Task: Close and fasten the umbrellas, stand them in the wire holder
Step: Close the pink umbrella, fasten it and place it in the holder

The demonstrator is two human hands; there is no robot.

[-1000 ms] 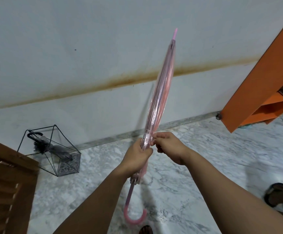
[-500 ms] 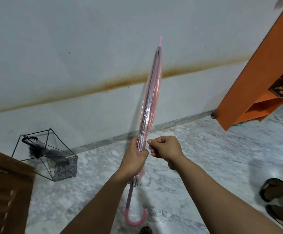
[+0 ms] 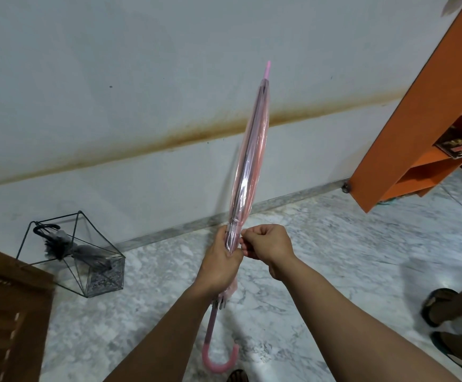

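A closed pink see-through umbrella (image 3: 250, 158) points up and slightly right, its curved pink handle hanging low near the floor. My left hand (image 3: 220, 264) grips the folded canopy near its lower end. My right hand (image 3: 265, 244) is curled beside it, its fingertips pinching something small against the canopy; the strap itself is too small to make out. At the left, on the floor by the wall, stands a black wire holder (image 3: 86, 260) with a dark grey umbrella (image 3: 70, 249) leaning in it.
A brown wooden slatted piece (image 3: 6, 321) fills the lower left corner. An orange shelf unit (image 3: 422, 111) stands at the right against the wall. Another person's sandalled feet (image 3: 450, 312) are at the right edge. The floor is grey-white marble.
The umbrella's tip has swung left and now stands more upright. My right hand drew slightly away from the canopy, then came back against it. My left hand kept its grip.
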